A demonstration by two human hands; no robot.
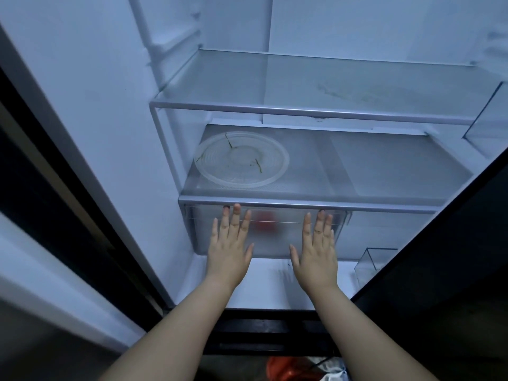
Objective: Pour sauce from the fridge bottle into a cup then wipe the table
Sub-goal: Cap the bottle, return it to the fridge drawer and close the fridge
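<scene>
Head view looks into the open white fridge [110, 133]. My left hand [229, 248] lies flat, fingers spread, against the frosted clear plastic drawer [275, 237]; my right hand [316, 251] does the same beside it, holding nothing. Between them a blurred red shape [265, 222] shows through the drawer front; whether it is the sauce bottle I cannot tell. Above sits a round clear plastic lid [242, 159] on the glass shelf [357, 166].

Both bare arms reached straight forward, side by side. The left hand [229, 242] and right hand [316, 243] were flat, palms forward, fingers spread upward.
</scene>
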